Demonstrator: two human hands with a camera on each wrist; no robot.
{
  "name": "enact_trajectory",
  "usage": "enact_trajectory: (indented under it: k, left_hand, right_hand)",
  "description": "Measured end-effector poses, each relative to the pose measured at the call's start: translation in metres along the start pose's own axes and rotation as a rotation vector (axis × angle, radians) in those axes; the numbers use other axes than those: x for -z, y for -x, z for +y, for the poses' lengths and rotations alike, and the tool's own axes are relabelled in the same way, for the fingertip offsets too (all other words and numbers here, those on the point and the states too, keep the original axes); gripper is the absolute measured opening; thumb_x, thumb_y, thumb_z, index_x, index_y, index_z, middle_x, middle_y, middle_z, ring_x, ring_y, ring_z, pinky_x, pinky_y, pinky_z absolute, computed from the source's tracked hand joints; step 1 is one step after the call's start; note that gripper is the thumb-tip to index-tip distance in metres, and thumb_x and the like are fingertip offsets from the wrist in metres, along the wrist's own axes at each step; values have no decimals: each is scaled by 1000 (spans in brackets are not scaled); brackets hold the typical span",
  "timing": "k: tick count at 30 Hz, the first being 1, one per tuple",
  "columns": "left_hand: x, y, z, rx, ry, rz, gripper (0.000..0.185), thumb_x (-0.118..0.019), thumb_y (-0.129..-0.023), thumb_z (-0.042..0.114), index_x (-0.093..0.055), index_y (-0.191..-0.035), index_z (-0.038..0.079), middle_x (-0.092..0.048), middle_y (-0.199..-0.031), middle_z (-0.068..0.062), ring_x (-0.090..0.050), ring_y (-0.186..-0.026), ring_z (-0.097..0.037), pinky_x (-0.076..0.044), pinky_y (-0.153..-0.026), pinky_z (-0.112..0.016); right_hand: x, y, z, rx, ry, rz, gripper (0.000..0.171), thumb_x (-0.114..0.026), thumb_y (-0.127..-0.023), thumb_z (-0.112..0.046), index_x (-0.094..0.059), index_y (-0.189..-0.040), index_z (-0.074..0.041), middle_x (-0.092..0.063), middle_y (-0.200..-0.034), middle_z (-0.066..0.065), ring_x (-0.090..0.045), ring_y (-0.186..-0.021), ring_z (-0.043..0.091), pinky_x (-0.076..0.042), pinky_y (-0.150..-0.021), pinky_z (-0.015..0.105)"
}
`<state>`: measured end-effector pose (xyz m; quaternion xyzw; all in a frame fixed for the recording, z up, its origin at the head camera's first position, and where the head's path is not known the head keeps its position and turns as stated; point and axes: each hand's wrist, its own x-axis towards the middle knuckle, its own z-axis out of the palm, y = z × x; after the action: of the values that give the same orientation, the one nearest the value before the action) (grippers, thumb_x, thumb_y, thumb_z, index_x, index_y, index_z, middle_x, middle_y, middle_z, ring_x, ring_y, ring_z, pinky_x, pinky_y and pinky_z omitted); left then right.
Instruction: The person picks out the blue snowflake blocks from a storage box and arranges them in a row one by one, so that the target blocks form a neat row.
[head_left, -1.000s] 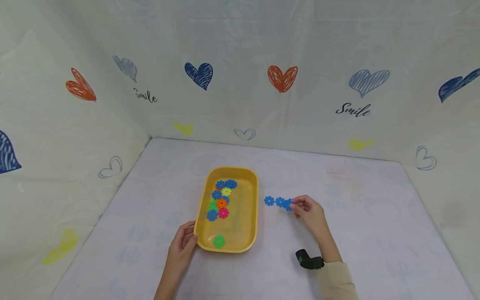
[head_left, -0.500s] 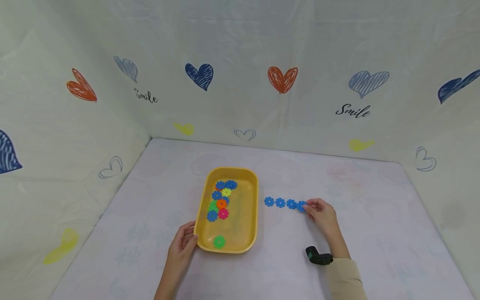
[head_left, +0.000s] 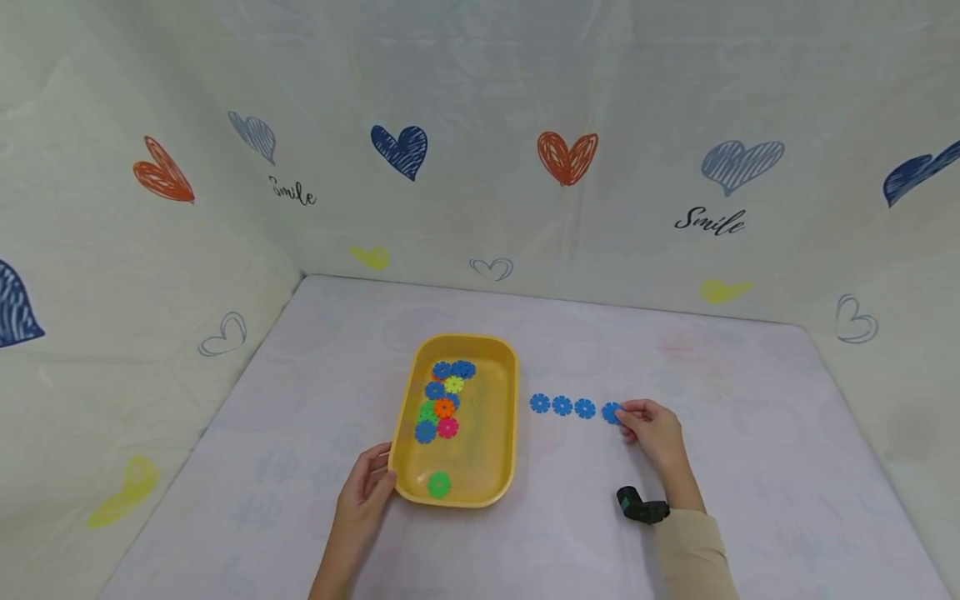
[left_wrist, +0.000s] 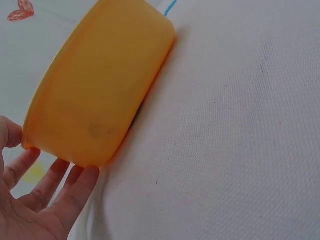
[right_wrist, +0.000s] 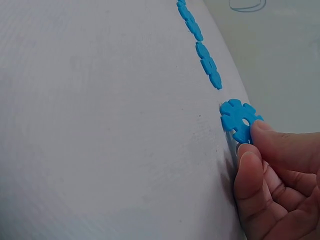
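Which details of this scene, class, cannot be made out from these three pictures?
- Yellow plastic tray, left wrist view: its contents are hidden by its own wall.
- Left hand: cut off by the frame edge.
- Blue flower-shaped disc, right wrist view: partly covered by the right hand.
- Heaped discs, head view: too small to count.

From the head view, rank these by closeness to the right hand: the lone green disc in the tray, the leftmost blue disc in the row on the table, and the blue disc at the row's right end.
1. right-end blue disc, under the right hand fingertips.
2. leftmost blue disc, at the row's far end, beside the yellow tray.
3. green disc, in the tray's near end, by the left hand.
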<state>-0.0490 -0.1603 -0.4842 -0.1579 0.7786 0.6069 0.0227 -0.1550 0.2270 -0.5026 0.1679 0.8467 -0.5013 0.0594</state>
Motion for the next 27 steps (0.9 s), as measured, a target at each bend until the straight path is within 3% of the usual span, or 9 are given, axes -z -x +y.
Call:
enact_trajectory:
  k: [6, 14, 21, 27]
  left_hand:
    - [0, 1, 0, -7, -6, 4, 35, -53, -91, 16, -46, -125, 13, -55, -117, -12, -58, -100, -15, -48, -80, -15]
    - [0, 1, 2, 1, -10, 2, 35, -52, -91, 18, -46, -125, 13, -55, -119, -12, -58, -100, -13, -46, -80, -11]
    - [-1, 1, -2, -101, 5, 18, 35, -52, -91, 13, -47, -125, 8, -56, -114, -15, -59, -97, -16, -48, -77, -12]
    - [-1, 1, 2, -25, -2, -2, 36, -51, -91, 13, -45, -126, 12, -55, -119, -14, -57, -102, -18, -46, -79, -10]
  right_hand:
    - [-2, -4, -3, 29, 47, -10, 26, -59, -87, -15, -57, -105, 3, -59, -74, 5, -54, -55, 9, -49, -52, 19]
    - [-2, -8, -12, 95, 196, -73, 22, -55, -88, -12, -56, -104, 4, -56, -78, 9, -51, -56, 11, -45, -52, 22]
    - [0, -12, -17, 185, 310, -79, 17, -57, -86, -9, -59, -97, 3, -57, -80, 10, -50, -69, 17, -41, -59, 23]
    - [0, -14, -18, 190, 337, -93, 16, -59, -85, -8, -60, -95, 4, -59, -81, 12, -51, -74, 20, -41, -62, 25]
